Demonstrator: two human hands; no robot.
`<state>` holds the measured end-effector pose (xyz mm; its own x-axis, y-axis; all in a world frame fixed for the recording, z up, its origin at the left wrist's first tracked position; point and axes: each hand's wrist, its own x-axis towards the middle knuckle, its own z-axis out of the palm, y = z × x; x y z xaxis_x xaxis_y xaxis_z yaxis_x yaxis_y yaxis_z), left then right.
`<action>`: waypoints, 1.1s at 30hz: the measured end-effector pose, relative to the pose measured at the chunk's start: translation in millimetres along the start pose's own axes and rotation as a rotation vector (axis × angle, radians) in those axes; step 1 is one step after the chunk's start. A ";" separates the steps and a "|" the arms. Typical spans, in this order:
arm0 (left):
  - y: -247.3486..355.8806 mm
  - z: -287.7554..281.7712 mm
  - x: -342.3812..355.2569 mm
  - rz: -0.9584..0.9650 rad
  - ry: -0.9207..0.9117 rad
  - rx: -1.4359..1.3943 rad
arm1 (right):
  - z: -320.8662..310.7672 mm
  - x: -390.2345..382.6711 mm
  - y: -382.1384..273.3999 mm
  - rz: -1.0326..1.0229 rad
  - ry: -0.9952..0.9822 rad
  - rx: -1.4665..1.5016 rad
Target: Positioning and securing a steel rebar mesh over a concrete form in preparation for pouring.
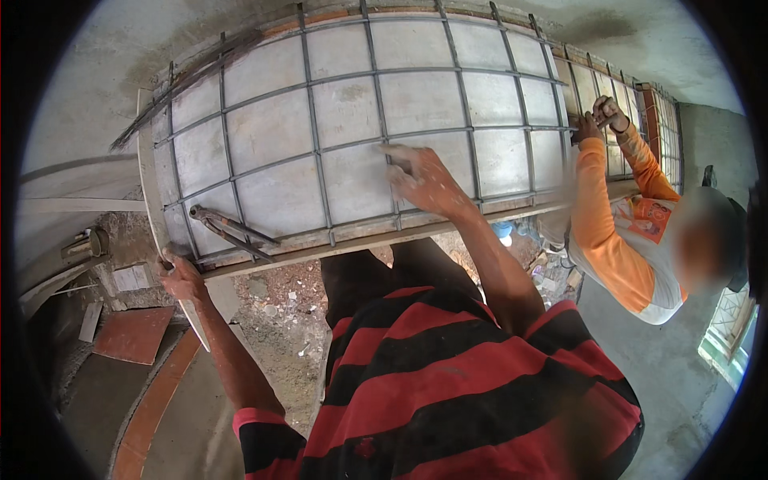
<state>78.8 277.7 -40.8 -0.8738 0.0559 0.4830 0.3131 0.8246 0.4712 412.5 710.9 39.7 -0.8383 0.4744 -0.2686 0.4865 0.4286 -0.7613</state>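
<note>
A grid of grey steel bars [312, 118] lies over a pale panel [348, 40] edged with wooden boards. My left hand [184, 276] grips the board [150, 200] at the panel's near left corner. My right hand [420, 180] is over the middle-right of the grid, index finger stretched out and other fingers loosely bent, at one of the cross bars; whether it touches the bar is unclear. A pair of long-handled nippers [232, 232] rests on the grid near the left front, a short way right of and above my left hand.
A co-worker [620, 256] in orange sleeves works with both hands [608, 116] at a second grid [664, 136] on the right. Thin rods [184, 80] lie along the back left. Below are rubble [280, 312], a reddish square board [132, 332] and a curved step [160, 400].
</note>
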 end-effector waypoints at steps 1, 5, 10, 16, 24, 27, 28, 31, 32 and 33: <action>9.1 3.7 1.0 0.013 -0.022 0.045 | -3.0 -21.4 0.2 0.063 0.028 0.180; -45.3 1.4 4.0 0.114 -0.028 0.004 | -16.5 -80.5 -12.4 0.229 0.072 0.376; -45.7 22.4 5.4 0.036 -0.200 0.147 | -7.0 -113.5 17.7 0.202 0.474 -0.026; -13.3 19.5 -4.8 -0.111 -0.119 0.423 | 68.6 -102.2 -37.1 0.135 0.294 -0.249; 34.1 1.5 -0.8 -0.249 -0.230 0.412 | 7.5 -182.9 18.4 0.429 0.649 -0.289; 48.1 -20.1 3.1 -0.294 -0.292 0.325 | 42.7 -150.0 -40.8 0.379 0.873 -0.225; 51.4 -24.2 5.4 -0.292 -0.276 0.314 | 57.4 -136.5 -32.6 0.208 0.960 -0.208; 67.3 -29.3 15.1 -0.321 -0.206 -0.118 | 93.7 -82.1 -45.5 0.082 1.079 -0.203; 83.6 -33.9 23.0 -0.249 -0.264 -0.395 | 103.0 -66.8 -45.5 0.079 1.090 -0.197; 96.2 -32.8 29.9 -0.168 -0.329 -0.670 | 110.9 -53.6 -44.2 0.091 1.072 -0.137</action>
<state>95.0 340.2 43.2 -0.9626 0.2108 0.1700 0.2330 0.3246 0.9167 408.7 581.3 22.3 -0.1791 0.9054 0.3850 0.6154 0.4084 -0.6742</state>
